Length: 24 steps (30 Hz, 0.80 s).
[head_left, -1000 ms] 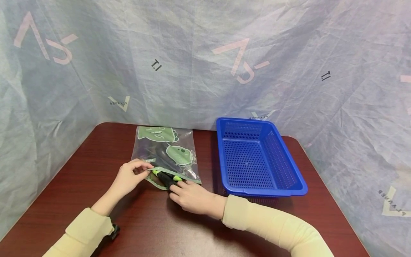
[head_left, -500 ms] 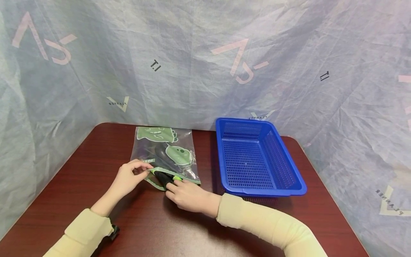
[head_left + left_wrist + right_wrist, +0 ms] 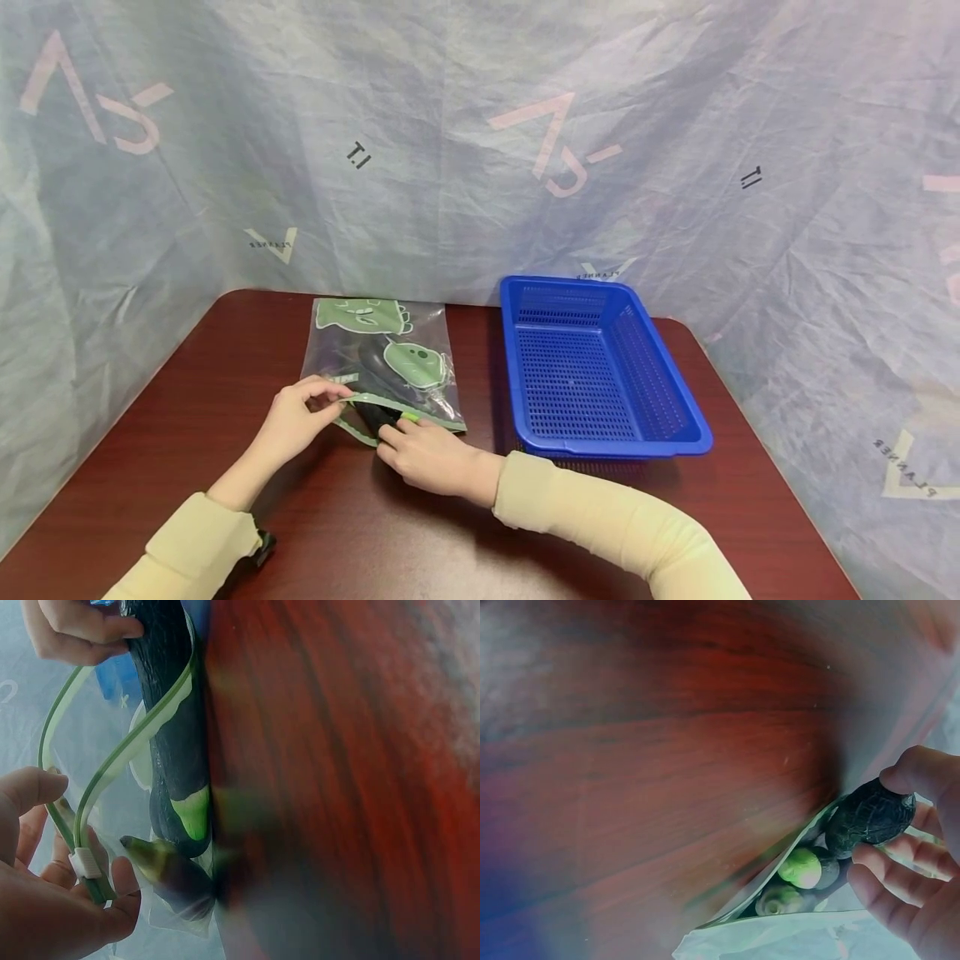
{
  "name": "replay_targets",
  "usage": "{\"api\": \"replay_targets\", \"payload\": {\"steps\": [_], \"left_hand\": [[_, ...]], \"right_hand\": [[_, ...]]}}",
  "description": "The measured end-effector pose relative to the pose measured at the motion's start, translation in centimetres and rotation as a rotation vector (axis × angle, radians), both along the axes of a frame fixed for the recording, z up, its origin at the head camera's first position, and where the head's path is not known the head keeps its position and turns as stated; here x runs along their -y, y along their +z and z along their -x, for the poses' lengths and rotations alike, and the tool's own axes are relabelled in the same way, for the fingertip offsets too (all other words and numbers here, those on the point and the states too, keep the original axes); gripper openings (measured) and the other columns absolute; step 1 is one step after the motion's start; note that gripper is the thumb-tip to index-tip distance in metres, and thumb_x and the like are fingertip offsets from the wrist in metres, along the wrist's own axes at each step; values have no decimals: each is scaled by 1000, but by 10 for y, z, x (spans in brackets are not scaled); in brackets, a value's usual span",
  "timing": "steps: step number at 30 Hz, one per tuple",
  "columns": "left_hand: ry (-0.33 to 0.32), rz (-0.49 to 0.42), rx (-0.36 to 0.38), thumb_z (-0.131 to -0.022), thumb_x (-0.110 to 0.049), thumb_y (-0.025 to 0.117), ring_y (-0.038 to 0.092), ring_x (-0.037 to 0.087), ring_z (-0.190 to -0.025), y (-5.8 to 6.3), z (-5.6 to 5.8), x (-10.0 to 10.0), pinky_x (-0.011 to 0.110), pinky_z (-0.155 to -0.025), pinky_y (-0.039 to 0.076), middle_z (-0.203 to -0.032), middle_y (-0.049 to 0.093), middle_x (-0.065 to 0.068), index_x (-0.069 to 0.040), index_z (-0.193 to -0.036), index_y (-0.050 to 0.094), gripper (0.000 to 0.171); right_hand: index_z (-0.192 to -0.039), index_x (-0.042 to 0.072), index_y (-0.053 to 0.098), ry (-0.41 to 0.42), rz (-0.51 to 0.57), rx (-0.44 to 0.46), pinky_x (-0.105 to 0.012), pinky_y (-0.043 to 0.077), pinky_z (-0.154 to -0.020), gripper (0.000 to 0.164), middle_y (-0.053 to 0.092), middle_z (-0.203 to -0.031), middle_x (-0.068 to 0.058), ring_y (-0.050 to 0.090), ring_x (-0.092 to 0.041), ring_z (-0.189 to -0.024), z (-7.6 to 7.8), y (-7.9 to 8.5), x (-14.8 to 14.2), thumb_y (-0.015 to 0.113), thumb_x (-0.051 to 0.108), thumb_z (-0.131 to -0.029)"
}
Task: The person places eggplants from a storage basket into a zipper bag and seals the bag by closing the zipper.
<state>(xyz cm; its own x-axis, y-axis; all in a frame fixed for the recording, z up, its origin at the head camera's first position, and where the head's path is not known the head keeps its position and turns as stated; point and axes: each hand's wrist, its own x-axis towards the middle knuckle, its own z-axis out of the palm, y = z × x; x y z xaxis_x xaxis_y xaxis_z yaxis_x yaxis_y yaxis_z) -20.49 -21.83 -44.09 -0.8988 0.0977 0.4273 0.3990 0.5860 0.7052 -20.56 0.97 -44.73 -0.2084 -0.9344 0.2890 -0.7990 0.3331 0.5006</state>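
Observation:
A clear zip bag (image 3: 352, 354) printed with green cartoon shapes lies flat, its mouth towards me. My left hand (image 3: 296, 417) pinches the left end of its green-edged mouth, near the white slider (image 3: 85, 862). The right hand (image 3: 431, 458) grips the near end of a dark green, wrinkled cucumber (image 3: 870, 821), most of which is inside the mouth. The cucumber's light green tip (image 3: 193, 814) shows through the plastic. Beside it in the bag lies a small purple eggplant (image 3: 176, 877) with a greenish top. Other dark long pieces show through the bag and are partly hidden.
A blue perforated basket (image 3: 615, 448) stands to the right of the bag, with nothing inside. The reddish-brown table (image 3: 337, 533) ends at a hanging grey cloth (image 3: 420, 217) behind and at both sides.
The right hand has moved left and a little farther into the bag's mouth, and the cucumber has slid deeper. The left hand keeps its pinch. The view has shifted slightly.

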Motion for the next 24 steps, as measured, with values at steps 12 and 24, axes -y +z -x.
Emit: {"api": "replay_targets", "payload": {"steps": [12,24], "left_hand": [[23,3,-16,-74,5,65,51,15,-68,23,-14,-13,20,-55,41,-77,60,8,-8,-86,68,18],[15,13,-18,-75,-2,68,50,5,-67,1,1,-2,18,-56,42,-77,61,1,-18,-86,68,19]], "right_hand": [[-89,17,55,-46,-14,37,-25,44,-63,14,50,-93,3,50,-14,-80,5,-2,9,57,24,-78],[-87,18,55,-105,-13,-12,-23,44,-61,6,49,-92,3,50,-13,-73,8,-5,15,50,20,-87]]}}
